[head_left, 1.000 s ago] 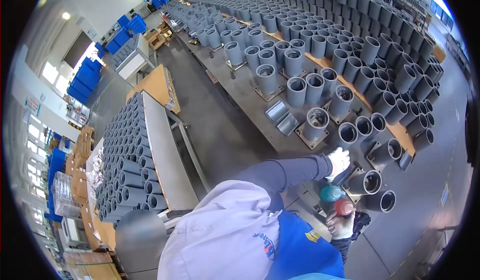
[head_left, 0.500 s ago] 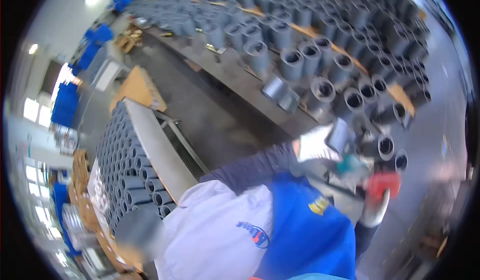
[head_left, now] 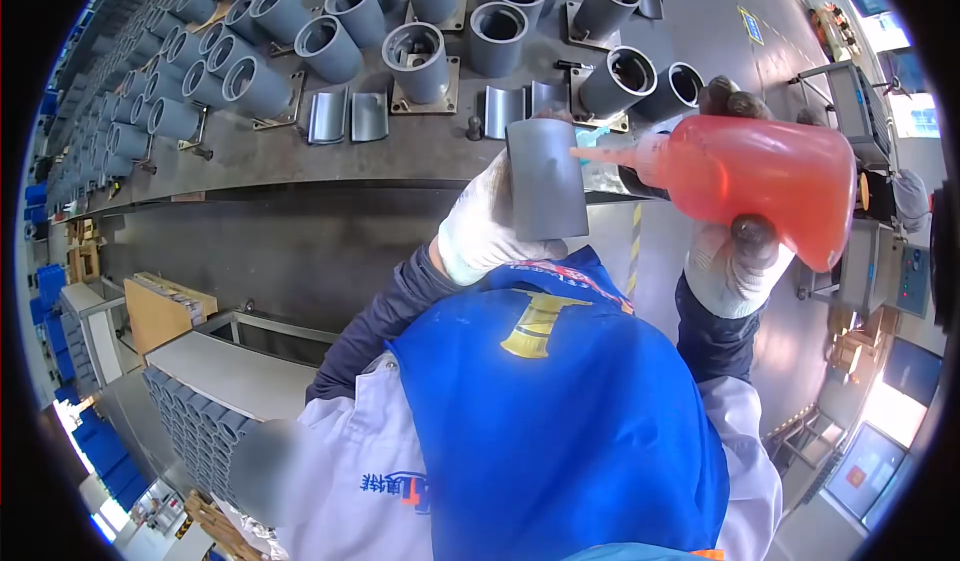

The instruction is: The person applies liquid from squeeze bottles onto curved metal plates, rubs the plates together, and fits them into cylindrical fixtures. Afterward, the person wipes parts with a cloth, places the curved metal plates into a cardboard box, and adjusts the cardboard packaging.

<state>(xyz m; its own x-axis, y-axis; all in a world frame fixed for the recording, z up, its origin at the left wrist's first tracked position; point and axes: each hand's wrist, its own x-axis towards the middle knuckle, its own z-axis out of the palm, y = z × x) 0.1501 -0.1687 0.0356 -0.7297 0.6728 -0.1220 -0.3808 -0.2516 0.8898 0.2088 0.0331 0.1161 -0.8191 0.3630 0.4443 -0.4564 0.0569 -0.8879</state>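
A curved grey half-shell (head_left: pixel 547 186) is in my left hand (head_left: pixel 478 229), its outer side facing up. The white gloved fingers wrap its left and lower edges. My right hand (head_left: pixel 732 269), in a white glove with dark-stained fingertips, is closed around a squeeze bottle (head_left: pixel 765 176) of red liquid. The bottle lies tilted sideways, and its thin nozzle points left, with the tip right at the shell's right edge. Beyond my hands, similar grey shells (head_left: pixel 370 118) lie on the bench beside grey cylinders (head_left: pixel 418 66) standing on square metal base plates.
The metal bench (head_left: pixel 260 156) runs across in front of me, with many more grey cylinders to the left. A teal item (head_left: pixel 592 139) shows behind the nozzle. At the lower left, grey tubes (head_left: pixel 190 411) are stacked beside a pale table (head_left: pixel 250 366). Grey machines (head_left: pixel 850 111) stand at right.
My view has swung right along the bench. Both hands are now closer together in view, with the bottle's nozzle at the shell; before, the bottle was lower and apart from it.
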